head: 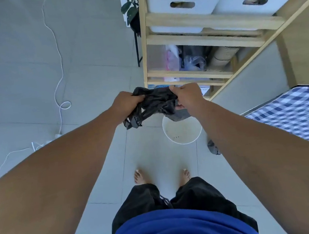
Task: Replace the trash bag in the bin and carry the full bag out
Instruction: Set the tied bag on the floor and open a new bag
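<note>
The left hand (pixel 126 102) and the right hand (pixel 188 97) each clutch an end of the crumpled black bag (pixel 155 103), held above the unlined white bin (pixel 182 131) on the floor. Best to find the mouth, spread it wide, then lower it over the rim.

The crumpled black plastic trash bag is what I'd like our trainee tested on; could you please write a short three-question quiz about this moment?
1. True or false: the round white plastic bin on the floor already has a liner in it.
2. Which hands grip the crumpled black plastic trash bag? A) left only B) right only C) both
3. Fill in: the bin stands in front of the light wooden ____.

Key: 1 false, it is bare inside. 2 C, the left hand and right hand both grip it. 3 shelf.
</note>
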Motion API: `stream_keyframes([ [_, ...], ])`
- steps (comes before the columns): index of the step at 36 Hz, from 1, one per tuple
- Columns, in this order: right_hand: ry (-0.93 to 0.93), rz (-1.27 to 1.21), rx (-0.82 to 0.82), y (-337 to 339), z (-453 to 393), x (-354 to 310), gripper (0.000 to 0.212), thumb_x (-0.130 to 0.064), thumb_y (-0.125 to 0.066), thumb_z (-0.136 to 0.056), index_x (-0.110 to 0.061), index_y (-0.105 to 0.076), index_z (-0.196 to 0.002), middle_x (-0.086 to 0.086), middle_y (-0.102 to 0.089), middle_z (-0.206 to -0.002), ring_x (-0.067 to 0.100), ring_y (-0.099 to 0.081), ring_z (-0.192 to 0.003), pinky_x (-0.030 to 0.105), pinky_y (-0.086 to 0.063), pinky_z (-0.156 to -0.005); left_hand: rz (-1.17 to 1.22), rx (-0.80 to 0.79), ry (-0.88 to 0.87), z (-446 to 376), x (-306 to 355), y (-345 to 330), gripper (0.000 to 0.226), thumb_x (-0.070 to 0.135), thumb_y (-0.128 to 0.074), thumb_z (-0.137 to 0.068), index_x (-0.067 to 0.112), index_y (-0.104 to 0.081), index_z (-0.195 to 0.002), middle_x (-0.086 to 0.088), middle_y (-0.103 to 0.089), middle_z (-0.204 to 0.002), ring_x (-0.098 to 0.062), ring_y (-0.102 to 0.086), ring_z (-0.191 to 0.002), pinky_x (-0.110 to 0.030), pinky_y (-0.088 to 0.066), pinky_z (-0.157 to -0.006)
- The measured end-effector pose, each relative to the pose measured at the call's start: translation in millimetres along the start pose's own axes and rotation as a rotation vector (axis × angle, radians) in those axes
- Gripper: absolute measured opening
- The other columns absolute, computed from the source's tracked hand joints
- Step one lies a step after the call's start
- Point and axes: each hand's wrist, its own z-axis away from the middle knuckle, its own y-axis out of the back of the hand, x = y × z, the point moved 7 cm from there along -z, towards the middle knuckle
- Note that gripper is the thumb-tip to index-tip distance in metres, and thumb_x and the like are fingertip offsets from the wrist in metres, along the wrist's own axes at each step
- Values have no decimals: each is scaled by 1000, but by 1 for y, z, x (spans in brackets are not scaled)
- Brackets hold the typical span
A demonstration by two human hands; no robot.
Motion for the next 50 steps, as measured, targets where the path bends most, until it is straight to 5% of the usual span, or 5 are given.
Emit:
stream_keyframes([
  [11,85,-139,-11,59,0,-22,26,-18,-66,-93,-3,-59,-73,8,-59,-56,15,-61,-37,27,-55,-41,384,-38,-25,30,66,-34,42,38,-84,-72,8,-72,-98,-8,-77,-91,-24,-74,-79,-32,-61,-70],
  [21,115,-212,-80,114,-23,-16,12,-8,-60,-96,-10,-61,-83,18,-70,-89,24,-70,-66,32,-61,-55,-28,9,-195,32,99,-68,34,-7,-55,-86,20,-66,-102,-6,-67,-93,-19,-64,-76,-21,-54,-58],
  [28,80,-151,191,161,-31,0,33,-36,-63,-93,-5,-60,-80,10,-58,-74,28,-63,-63,37,-62,-56,-396,320,-245,32,116,-71,63,70,-70,-69,13,-49,-54,-5,-49,-54,-21,-52,-53,-29,-41,-55],
  [34,-41,-358,110,176,-40,20,30,-36,-51,-100,-7,-55,-104,10,-60,-77,25,-65,-65,38,-60,-58,-560,-285,-140,49,101,-113,49,55,-82,-66,22,-70,-101,-3,-76,-91,-20,-73,-82,-26,-58,-78],
  [50,-114,-564,4,176,-45,46,36,-38,-49,-101,-11,-54,-77,-2,-48,-35,12,-49,-30,23,-50,-39,237,173,79,40,74,-83,19,4,-48,-97,4,-65,-88,-12,-65,-89,-19,-63,-69,-27,-55,-58],
])
